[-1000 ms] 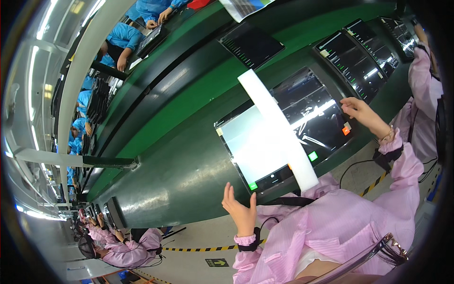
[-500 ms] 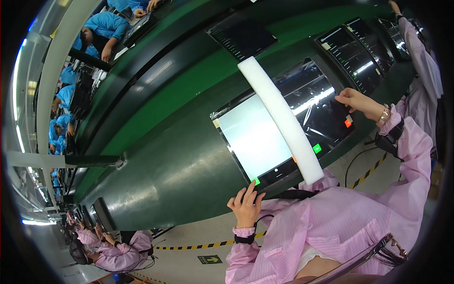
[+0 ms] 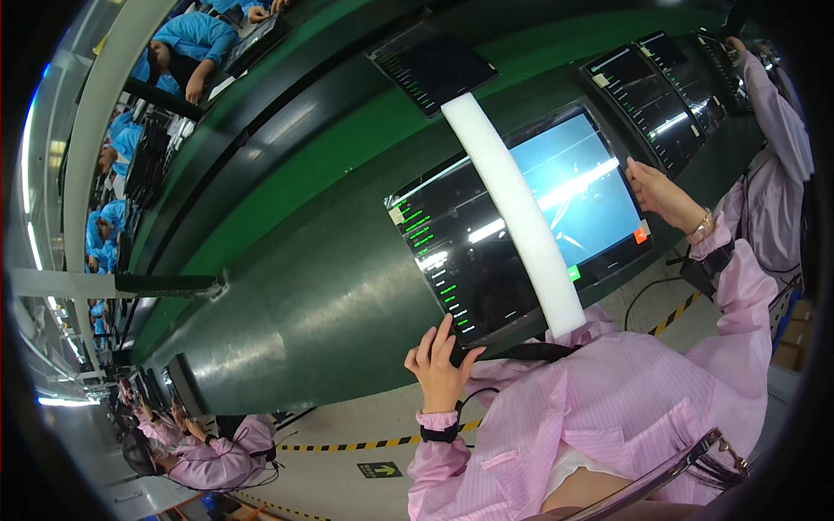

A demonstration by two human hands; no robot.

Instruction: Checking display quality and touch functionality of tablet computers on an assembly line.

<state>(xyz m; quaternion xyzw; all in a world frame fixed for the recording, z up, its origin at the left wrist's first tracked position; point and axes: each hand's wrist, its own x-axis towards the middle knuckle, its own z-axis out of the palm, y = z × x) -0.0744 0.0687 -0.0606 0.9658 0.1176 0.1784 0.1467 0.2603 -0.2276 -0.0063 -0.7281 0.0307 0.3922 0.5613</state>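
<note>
Two tablets lie side by side before me. The left tablet (image 3: 460, 252) shows a dark screen with green lines of text, and a beige tab sits at its upper left corner. A light blue picture, with a green and an orange square below it, fills the right tablet (image 3: 578, 187). Across the seam between them runs a long white foam strip (image 3: 512, 195). My left hand (image 3: 439, 369) is open, fingers apart, a fingertip at the left tablet's lower left corner. At the right tablet's right edge, my right hand (image 3: 662, 195) touches with bent fingers, thumb apart from them.
Beyond the foam lies another dark tablet (image 3: 434, 69), with more tablets (image 3: 643, 108) at the upper right. The green bench (image 3: 295, 304) stretches left. A co-worker in pink (image 3: 226, 451) sits at lower left, another sleeve (image 3: 777, 113) is at right, and people in blue work across.
The left tablet's screen went from white to a dark list with green text. The right one turned from dark to light blue. My left hand shifted slightly left; my right fingers loosened at the edge.
</note>
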